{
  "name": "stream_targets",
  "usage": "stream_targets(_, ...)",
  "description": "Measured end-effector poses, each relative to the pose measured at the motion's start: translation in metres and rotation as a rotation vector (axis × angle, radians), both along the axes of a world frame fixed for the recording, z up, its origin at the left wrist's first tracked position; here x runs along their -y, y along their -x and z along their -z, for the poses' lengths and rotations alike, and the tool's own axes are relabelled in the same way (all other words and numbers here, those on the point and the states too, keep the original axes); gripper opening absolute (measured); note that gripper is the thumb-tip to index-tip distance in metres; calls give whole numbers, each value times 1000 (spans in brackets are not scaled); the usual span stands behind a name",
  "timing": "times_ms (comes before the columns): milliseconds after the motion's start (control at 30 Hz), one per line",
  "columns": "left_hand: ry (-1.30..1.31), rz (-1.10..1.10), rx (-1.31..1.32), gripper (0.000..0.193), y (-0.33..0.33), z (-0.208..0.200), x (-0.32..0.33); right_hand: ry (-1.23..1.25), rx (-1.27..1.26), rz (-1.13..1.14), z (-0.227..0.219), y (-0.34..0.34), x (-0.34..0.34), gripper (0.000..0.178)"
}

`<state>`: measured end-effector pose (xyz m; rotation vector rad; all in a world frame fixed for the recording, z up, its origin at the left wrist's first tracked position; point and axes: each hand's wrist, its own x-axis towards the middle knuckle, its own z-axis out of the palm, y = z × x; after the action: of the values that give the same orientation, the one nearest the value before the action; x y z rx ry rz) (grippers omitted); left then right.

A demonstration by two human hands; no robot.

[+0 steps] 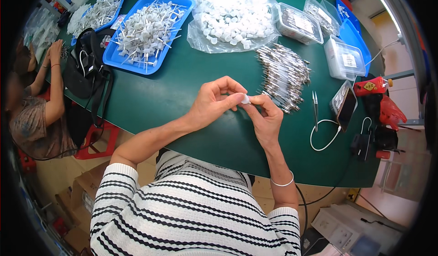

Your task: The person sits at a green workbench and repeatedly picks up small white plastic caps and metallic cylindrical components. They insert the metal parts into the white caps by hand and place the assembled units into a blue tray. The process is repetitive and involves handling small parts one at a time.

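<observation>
Both my hands are up over the green table (182, 96), meeting in the middle. My left hand (214, 102) is curled, thumb and fingertips pinched onto a small white cap (245, 99), and my right hand (267, 114) comes in from the other side, its fingertips closed on the same little piece. So the cap sits right between the two hands, held at both ends, lifted off the table surface. Most of it is hidden by my fingers; only a small white edge shows.

Just beyond my right hand lies a pile of thin metal rods (284, 76), fanned out on the table, close to my knuckles. Further back is a clear plastic bag of white caps (232, 19), well apart from my hands. To its left sits a blue tray (146, 30) heaped with white pieces on short stems, and a second blue tray (100, 12) behind that.

Off to my right, tweezers (315, 108) lie beside a phone (345, 105) with a white cable (326, 137) looping from it. Clear plastic boxes (344, 57) stand at the far right edge.

At the left end of the table another person (36, 105) sits, with a black bag (86, 69) on the table near them.
</observation>
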<state>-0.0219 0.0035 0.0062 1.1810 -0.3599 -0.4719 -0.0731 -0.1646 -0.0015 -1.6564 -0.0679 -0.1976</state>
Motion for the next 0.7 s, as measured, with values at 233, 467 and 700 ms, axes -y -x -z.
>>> stream_targets(233,-22,65,-30,16,-8,-4,-7,-80,-93,-71,-2,-1,0,12)
stream_targets(467,-344,42,134,13,-12,-21,-17,-100,-75,-63,-3,-1,-1,11)
stream_targets(700,-378,67,210,13,-14,-15,-20,64,4,-51,0,-1,-2,13)
